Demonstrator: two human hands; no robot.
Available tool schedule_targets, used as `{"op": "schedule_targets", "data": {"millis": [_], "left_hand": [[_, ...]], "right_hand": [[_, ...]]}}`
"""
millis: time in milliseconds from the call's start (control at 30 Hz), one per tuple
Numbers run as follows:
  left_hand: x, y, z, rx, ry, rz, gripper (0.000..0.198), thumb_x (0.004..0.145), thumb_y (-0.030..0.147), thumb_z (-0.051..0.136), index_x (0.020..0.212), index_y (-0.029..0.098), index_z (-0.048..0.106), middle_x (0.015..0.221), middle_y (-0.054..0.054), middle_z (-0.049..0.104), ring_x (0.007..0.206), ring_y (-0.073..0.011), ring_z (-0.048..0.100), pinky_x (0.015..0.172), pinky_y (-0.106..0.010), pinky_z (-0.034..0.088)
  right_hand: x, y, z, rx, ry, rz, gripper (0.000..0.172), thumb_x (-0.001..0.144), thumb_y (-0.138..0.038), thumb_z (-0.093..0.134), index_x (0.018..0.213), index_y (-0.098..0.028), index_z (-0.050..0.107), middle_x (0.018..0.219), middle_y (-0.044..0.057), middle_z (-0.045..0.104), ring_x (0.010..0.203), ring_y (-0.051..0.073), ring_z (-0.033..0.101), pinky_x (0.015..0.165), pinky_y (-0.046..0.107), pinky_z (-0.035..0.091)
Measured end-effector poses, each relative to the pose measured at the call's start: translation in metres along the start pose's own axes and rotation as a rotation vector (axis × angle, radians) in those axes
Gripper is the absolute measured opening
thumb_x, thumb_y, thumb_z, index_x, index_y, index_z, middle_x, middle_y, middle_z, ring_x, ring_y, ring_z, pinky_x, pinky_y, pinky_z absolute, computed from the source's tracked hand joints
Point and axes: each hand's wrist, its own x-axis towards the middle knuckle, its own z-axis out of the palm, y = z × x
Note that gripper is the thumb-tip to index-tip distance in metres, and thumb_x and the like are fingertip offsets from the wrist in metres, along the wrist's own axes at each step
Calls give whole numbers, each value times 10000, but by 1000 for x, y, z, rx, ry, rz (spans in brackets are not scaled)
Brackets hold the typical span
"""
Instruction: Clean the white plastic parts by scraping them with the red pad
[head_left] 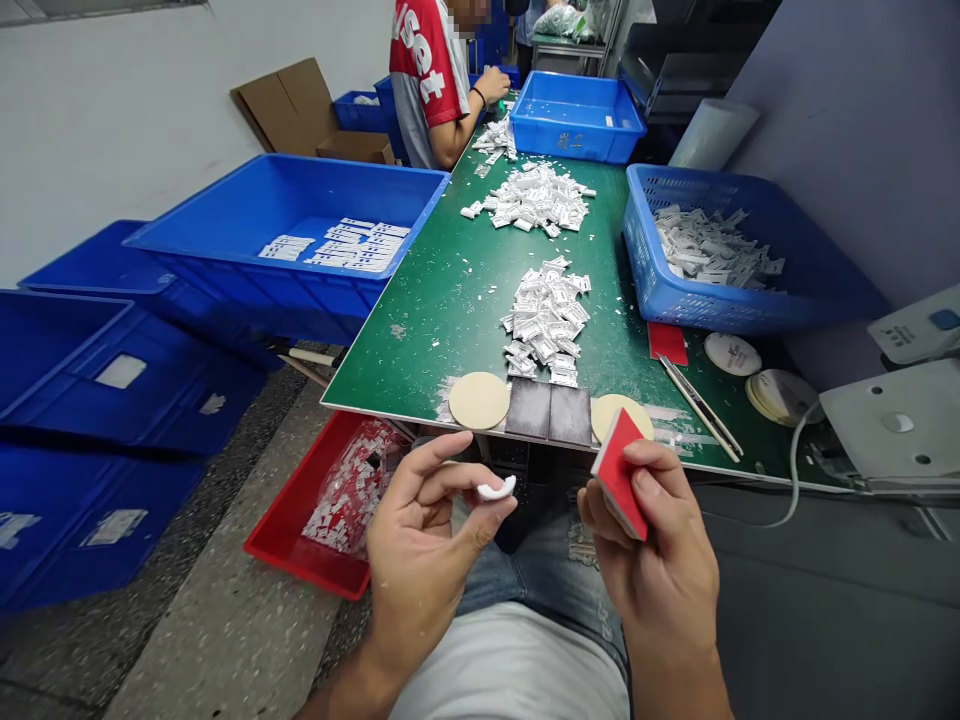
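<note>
**Left hand [420, 560] pinches a white piece [497, 488], right hand [656, 560] grips a red block [618, 472]**

Far left, four blue crates [112, 370] sit beside the green table [420, 340], one holding white strips. Below the table's near edge lies one red tray [315, 510] of white pieces. The left hand holds its piece between thumb and fingertips, just off the edge, with a narrow open gap to the right hand. The right hand's thumb and fingers close on the block, whose top corner nearly reaches the edge. Along that edge lie two tan discs [478, 400] either side of two dark squares [547, 414]. Two white heaps [544, 320] lie beyond. Far right, one blue basket [675, 250] holds more white pieces.
</note>
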Motion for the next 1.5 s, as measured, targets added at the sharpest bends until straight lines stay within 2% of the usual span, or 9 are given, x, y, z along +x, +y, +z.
{"op": "schedule_targets", "data": {"millis": [167,267,400,467,533,700,1000,1367,1500], "left_hand": [[-4,-3,2,95,9,112,520,760,112,926,1199,253,687,788,62,820,730,-81,774,805,-148,614],[-9,-9,-3,180,-14,282,579,804,53,874,1295,271,658,862,45,842,804,-113,802,861,-202,636],[-17,-16,-13,284,-61,541,766,787,-52,831,1436,279,593,953,11,860,843,-172,830,867,-278,670],[-18,-18,-15,289,-75,573,769,772,-62,834,1427,270,606,959,3,861,857,-183,832,882,-294,669],[-15,-18,-15,239,-48,535,695,760,-54,847,1345,270,661,927,14,856,859,-166,822,892,-278,658],[6,-13,-14,-81,-41,177,383,732,114,943,1048,245,771,801,27,794,758,-104,754,749,-164,617],[11,6,-7,-544,-214,-661,375,749,313,962,1017,223,715,788,11,705,658,-91,675,621,-161,573],[5,0,-4,-404,-304,-564,506,696,502,976,783,155,618,627,33,576,585,-56,487,598,-162,417],[0,2,-3,-357,-216,-514,497,641,467,1013,826,155,673,631,32,625,583,-49,538,594,-135,426]], "right_hand": [[-10,-4,5,-107,-151,-33,173,1008,-394,699,1069,-312,839,546,-60,506,444,76,348,474,210,373],[-4,-9,10,-309,-374,28,216,990,-427,731,1111,-313,868,717,28,759,531,131,592,523,246,510],[11,-14,13,-641,-64,-118,236,980,-381,756,1185,-317,856,995,40,862,727,175,747,617,241,594],[15,-14,12,-645,-156,-117,235,971,-390,764,1175,-326,861,967,29,870,724,177,764,629,239,607],[16,-11,11,-670,-285,-90,214,961,-374,772,1145,-328,871,957,23,875,740,181,775,665,246,622],[17,-2,4,-762,155,-236,218,1003,-361,714,1158,-310,858,1018,19,868,702,134,729,611,198,580],[-5,13,1,-861,-293,-455,579,900,-167,834,1431,-355,700,1256,18,833,1028,225,819,963,314,661],[-4,11,8,-874,-238,-543,364,912,-141,820,1237,-299,779,1039,-8,859,842,155,798,830,220,645],[-4,14,8,-890,-265,-578,301,948,-120,768,1198,-287,786,979,1,855,770,161,779,766,247,645]]}}
